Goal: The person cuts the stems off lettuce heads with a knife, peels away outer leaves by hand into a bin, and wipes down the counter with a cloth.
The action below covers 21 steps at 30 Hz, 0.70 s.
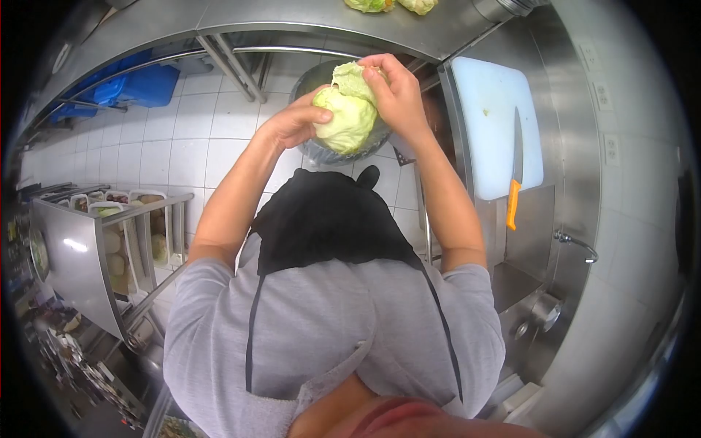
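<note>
A pale green head of lettuce (345,124) is held up in front of the body, above a dark round bin (312,86) that looks lined with plastic. My left hand (298,118) is wrapped round the lettuce's left side, thumb on top. On the upper right, my right hand (394,89) pinches a loose outer leaf (352,80), which stands partly away from the head. The undersides of the fingers are hidden behind the lettuce.
At right, a knife with an orange handle (513,204) lies on a white cutting board (485,131) beside a sink with a faucet (580,245). A steel counter (321,18) runs ahead. Blue containers (139,82) and a food rack (77,248) stand left.
</note>
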Available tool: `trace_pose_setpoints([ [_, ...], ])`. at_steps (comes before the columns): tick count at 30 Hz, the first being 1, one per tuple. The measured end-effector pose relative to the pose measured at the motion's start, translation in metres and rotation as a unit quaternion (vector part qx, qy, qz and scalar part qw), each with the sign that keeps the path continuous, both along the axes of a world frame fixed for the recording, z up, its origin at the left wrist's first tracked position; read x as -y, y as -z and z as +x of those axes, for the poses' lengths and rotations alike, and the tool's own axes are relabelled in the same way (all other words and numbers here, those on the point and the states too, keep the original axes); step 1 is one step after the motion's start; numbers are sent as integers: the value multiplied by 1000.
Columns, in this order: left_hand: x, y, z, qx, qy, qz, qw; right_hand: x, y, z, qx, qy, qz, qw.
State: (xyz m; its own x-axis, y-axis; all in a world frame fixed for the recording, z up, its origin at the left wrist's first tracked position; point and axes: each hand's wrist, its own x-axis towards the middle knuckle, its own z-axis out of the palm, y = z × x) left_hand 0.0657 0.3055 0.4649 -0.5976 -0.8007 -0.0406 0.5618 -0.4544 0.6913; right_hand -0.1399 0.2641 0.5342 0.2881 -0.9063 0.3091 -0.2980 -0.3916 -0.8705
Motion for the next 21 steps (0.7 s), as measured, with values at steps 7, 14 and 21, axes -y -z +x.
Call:
trace_pose_setpoints([
  [7, 8, 9, 3, 11, -22, 72, 997, -9, -20, 0, -107, -83, 52, 989],
  [14, 5, 8, 9, -8, -14, 26, 1000, 16, -22, -15, -150, -173, 171, 958],
  [21, 7, 19, 12, -66, -18, 58, 996, 3, -22, -8, 80, -127, 311, 939],
])
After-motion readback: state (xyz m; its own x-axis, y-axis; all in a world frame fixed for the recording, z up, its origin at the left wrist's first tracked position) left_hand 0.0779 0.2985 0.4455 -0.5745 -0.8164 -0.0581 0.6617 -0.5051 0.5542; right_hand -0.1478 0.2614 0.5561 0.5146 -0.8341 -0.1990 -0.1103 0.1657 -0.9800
